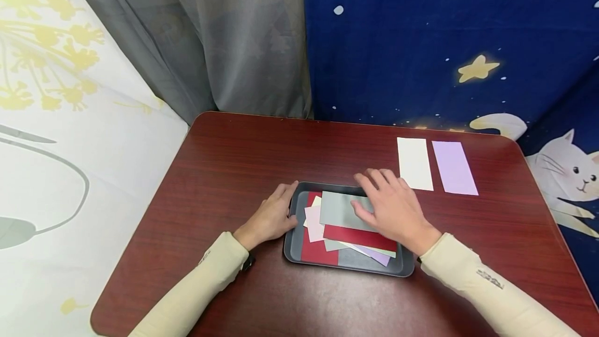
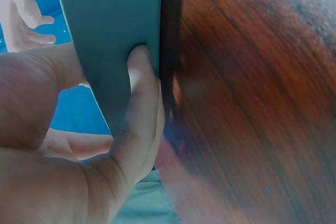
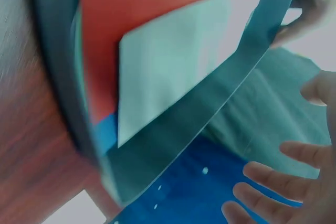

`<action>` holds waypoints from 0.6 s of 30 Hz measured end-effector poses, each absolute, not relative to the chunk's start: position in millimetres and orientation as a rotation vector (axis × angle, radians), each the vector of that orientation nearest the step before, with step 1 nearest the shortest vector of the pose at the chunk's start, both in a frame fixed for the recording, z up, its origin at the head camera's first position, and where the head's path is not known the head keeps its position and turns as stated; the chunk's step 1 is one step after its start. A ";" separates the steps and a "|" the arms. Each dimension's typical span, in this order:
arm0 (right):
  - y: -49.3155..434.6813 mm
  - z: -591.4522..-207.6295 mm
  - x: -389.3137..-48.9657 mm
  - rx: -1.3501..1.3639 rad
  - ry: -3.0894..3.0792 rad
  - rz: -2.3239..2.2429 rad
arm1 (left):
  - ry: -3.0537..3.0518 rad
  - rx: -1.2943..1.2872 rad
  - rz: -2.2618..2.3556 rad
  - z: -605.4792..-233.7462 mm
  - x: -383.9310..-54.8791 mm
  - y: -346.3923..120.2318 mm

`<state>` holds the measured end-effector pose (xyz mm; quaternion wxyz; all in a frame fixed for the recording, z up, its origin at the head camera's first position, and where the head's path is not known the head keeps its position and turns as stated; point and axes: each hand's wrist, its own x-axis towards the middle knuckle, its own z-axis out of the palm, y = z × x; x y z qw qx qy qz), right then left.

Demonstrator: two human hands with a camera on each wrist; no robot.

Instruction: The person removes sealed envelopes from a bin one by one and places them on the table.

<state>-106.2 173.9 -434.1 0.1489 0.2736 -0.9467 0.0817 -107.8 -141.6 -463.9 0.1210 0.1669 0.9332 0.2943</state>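
A dark grey tray [image 1: 348, 270] rests on the table and holds several overlapping paper cards. On top of the pile are a grey card [image 1: 343, 209] and a red card [image 1: 357, 235]; a pink card [image 1: 315, 222] shows at the left. My left hand [image 1: 271, 217] grips the tray's left side. In the left wrist view its fingers press the outer wall [image 2: 105, 19], with the thumb over the rim. Above the tray's right end is my right hand [image 1: 393, 212], fingers spread and nothing held. It hides part of the grey card and the tray's upper right corner.
Beyond the tray, at the back right of the brown table [image 1: 224, 155], a white card [image 1: 415, 164] and a lavender card [image 1: 455, 168] lie side by side. Grey and dark blue curtains [image 1: 398, 56] hang behind the table's far edge.
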 end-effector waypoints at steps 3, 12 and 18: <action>166.8 -435.7 -100.7 0.864 -2.745 0.235 | 2.734 0.476 0.840 -462.8 -107.5 -140.4; 154.5 -440.9 -93.8 1.044 -2.865 0.255 | 2.727 0.471 0.836 -458.3 -105.9 -140.9; 152.6 -443.1 -93.6 1.107 -2.956 0.174 | 2.726 0.463 0.842 -458.8 -107.1 -140.6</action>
